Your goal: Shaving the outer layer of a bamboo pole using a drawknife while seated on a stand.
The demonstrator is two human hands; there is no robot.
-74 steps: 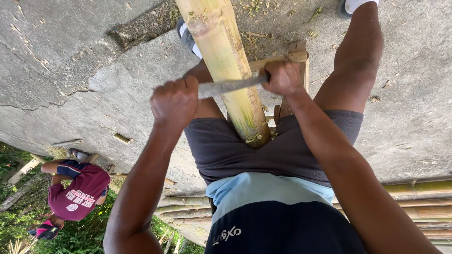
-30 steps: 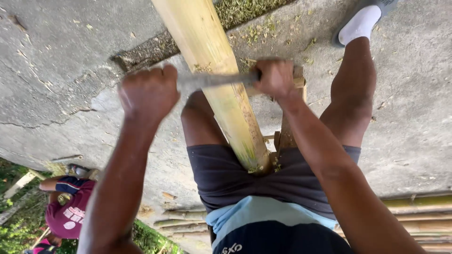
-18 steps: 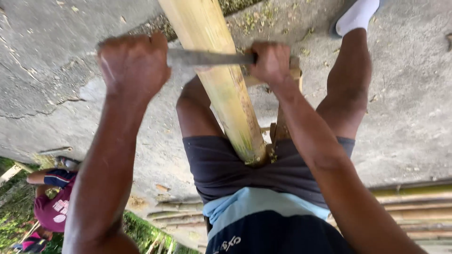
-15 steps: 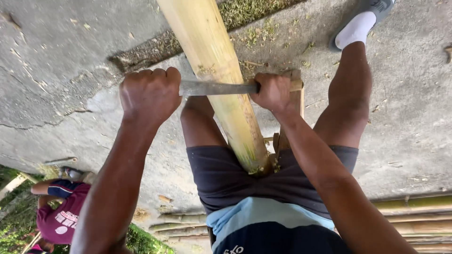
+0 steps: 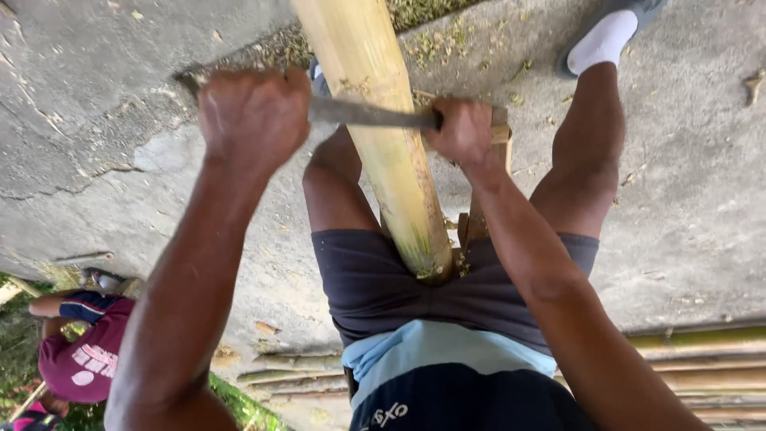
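While the person sits astride a thick bamboo pole [image 5: 383, 136], both hands grip a flat metal blade [image 5: 363, 114] laid crosswise over it. The left hand [image 5: 254, 116] is a tight fist clamped on the blade's left end, knuckles up, just left of the pole. The right hand [image 5: 463, 132] is shut around the blade's other end, just right of the pole and touching it; whether that end carries a handle cannot be told, as the fingers hide it. The blade lies nearly level, pressed against the pole's upper face, its grey strip visible only between the 2 fists.

The pole runs from the top edge of the view down between the thighs, and its cut end [image 5: 427, 267] rests against the dark shorts [image 5: 375, 287]. It is pale yellow with a greenish tinge near the lower end. Behind the right hand, a wooden block [image 5: 499, 132] shows beside the pole. The right foot wears a white sock [image 5: 602, 40] in a grey sandal.

Underneath is cracked concrete ground [image 5: 104, 144] with scattered shavings [image 5: 447, 40] near the top. More bamboo poles [image 5: 702, 351] lie stacked at the lower right. At the lower left, another person in a maroon shirt [image 5: 80, 363] crouches near the grass, well apart from the work.
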